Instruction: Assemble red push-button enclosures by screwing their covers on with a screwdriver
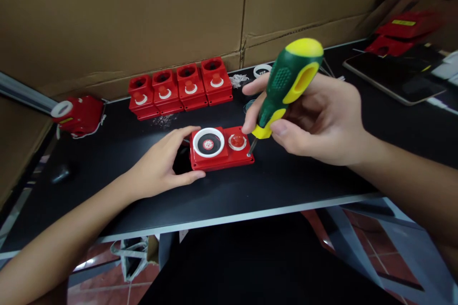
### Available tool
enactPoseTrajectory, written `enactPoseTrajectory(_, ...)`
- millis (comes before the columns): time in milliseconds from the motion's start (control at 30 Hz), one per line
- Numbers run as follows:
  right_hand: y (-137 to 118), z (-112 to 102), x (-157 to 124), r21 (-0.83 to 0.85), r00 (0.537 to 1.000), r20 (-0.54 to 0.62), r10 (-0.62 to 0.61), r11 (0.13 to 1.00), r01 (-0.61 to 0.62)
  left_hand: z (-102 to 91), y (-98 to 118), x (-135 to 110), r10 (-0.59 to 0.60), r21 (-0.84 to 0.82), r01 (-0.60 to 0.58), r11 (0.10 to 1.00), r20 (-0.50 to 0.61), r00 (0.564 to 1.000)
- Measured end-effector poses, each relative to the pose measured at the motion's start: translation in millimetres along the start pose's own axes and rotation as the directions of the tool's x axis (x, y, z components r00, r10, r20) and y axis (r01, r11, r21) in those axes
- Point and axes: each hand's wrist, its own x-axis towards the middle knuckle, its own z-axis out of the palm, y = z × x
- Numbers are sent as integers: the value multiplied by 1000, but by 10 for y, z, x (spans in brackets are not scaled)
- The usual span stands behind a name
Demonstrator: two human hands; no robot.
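Observation:
A red alarm box (222, 162) with a white-rimmed black round part and a small red domed lamp lies flat on the black table in front of me. My left hand (168, 162) grips its left end, thumb at the near edge and fingers at the far edge. In my right hand (318, 119) is a green and yellow screwdriver (282, 83), tilted, pinched between thumb and fingers. The screwdriver's tip meets a screw (249, 154) at the box's near right corner.
Several red boxes (188, 85) stand in a row behind, against a cardboard wall (136, 14). Another red unit (80, 113) lies at far left. A white ring (262, 70) sits beyond my right hand. To the right lie a phone (393, 76) and stacked red parts (408, 28).

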Motion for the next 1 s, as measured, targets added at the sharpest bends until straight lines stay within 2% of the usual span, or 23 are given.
enactPoseTrajectory(167,76,-8,3,-59,998,-12,-54,997,54,-27,38,45,-32,15,31,999,53,998)
enactPoseTrajectory(300,179,1,19,-109,996,-77,-49,993,41,-21,54,45,-36,21,34,999,57,998)
enactPoseTrajectory(400,181,18,24,-17,987,-134,-89,996,88,-15,51,33,-17,31,16,999,35,999)
enactPoseTrajectory(500,101,33,12,117,988,-154,9,993,9,-2,35,20,30,43,-30,999,-2,1000)
enactPoseTrajectory(600,-15,30,-8,234,988,-78,136,965,-114,12,26,9,53,53,-52,997,-26,998)
enactPoseTrajectory(667,-74,17,-13,249,990,16,138,959,-137,16,32,6,45,66,-43,997,-25,999)
enactPoseTrajectory(733,-96,0,-8,200,991,85,106,972,-122,14,43,6,36,75,-35,997,-21,999)
enactPoseTrajectory(800,-72,-17,4,113,994,102,39,992,-50,7,55,9,39,76,-37,996,-23,999)
enactPoseTrajectory(900,22,-33,25,-53,997,35,-66,996,68,-3,63,12,36,85,-35,996,-12,999)
enactPoseTrajectory(1000,98,-33,39,-126,997,-24,-80,989,76,-7,58,8,37,92,-37,995,-6,999)
